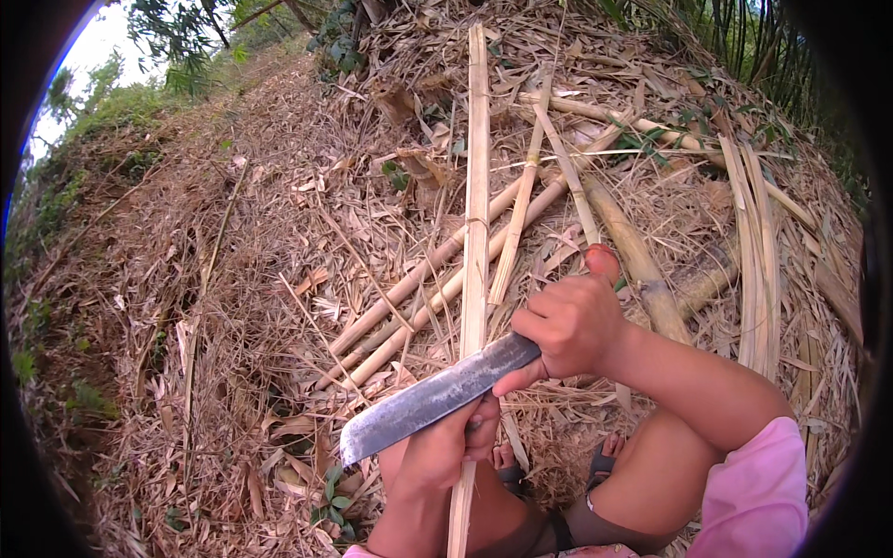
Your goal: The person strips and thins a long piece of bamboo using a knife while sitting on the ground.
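My right hand (572, 325) is closed round the handle of a machete. Its wide, dark, scuffed blade (428, 395) slants down to the left, across a long split bamboo strip (476, 205). What looks like the reddish butt of the handle (602, 260) sticks out above the fist. Below the blade, my left hand (446, 446) grips the same strip near its lower part; the blade hides some of its fingers. The strip runs from between my legs far up the slope, pale and flat. The blade lies over the strip, but whether its edge touches it is hidden.
Bamboo poles (419, 288) lie crosswise beyond my hands, with thicker poles (642, 251) to their right. More split strips (758, 251) rest at the right. Cut stumps (423, 170) stand farther up. Dry leaves (251, 353) cover the slope; my sandalled feet (605, 456) are close below.
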{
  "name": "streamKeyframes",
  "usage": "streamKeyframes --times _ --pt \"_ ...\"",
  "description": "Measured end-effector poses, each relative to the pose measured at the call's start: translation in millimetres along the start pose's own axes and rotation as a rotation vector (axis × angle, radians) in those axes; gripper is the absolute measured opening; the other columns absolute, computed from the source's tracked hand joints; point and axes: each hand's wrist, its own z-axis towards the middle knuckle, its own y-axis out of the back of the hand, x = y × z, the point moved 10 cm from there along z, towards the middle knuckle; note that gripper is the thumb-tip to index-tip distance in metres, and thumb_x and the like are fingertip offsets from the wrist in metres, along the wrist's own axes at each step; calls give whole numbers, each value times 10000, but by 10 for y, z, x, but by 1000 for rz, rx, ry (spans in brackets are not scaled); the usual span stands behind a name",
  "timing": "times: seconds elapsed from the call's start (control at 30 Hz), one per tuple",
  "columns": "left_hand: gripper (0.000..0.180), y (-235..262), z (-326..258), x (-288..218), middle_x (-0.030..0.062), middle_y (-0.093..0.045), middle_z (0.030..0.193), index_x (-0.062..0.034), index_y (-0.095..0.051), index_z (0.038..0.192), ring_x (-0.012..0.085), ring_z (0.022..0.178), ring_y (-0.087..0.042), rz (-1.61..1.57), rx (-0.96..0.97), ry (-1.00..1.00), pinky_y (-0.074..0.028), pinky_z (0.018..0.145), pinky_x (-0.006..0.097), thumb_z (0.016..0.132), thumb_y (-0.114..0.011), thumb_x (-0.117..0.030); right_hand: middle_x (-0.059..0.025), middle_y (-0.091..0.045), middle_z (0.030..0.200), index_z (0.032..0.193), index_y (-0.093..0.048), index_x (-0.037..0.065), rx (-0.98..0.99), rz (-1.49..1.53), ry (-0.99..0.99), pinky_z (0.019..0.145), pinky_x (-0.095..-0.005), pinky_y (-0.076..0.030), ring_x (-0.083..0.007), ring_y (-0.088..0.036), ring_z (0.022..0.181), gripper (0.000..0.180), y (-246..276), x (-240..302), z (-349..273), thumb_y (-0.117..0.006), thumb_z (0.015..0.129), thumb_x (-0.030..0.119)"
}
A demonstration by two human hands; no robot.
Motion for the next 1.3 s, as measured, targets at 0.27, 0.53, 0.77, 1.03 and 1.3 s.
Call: streamKeyframes --times 0.27,0.53,0.77,1.03,1.3 --pt "130 -71 18 -75 -33 -357 668 -92 -483 947 28 436 -261 -52 81 -1 -177 365 201 1000 -487 -210 -37 -477 503 564 -497 106 -11 -154 18 453 -328 -443 -208 -544 440 690 48 -136 -5 -591 717 772" --pt "154 -50 -58 -118 -35 -349 666 -92 -465 994 21 423 -253 -138 124 1 -183 342 192 1017 -483 -244 -58 -551 532 601 -578 119 83 -346 -275 456 -358 -470 -231 -596 478 663 136 -1049 -206 -544 781 756" --pt "156 20 21 -103 -24 -384 666 -84 -495 983 34 412 -256 -220 176 79 -195 330 191 1012 -463 -234 -43 -556 545 618 -574 150 124 -211 -290 421 -397 -435 -247 -591 483 699 -99 -426 -160 -400 840 789" --pt "203 -102 -153 15 -24 -347 641 -95 -468 942 42 427 -250 -116 115 122 -179 347 211 1038 -419 -267 -32 -550 530 598 -549 150 105 -293 -408 389 -333 -411 -208 -583 455 642 -142 -1133 -204 -465 852 733" --pt "212 -133 -101 73 -16 -364 656 -102 -473 962 48 429 -244 -257 204 179 -206 351 211 1042 -420 -291 -35 -547 515 613 -564 141 -49 -309 -27 385 -343 -408 -208 -586 453 590 -33 -403 -21 -517 865 672"
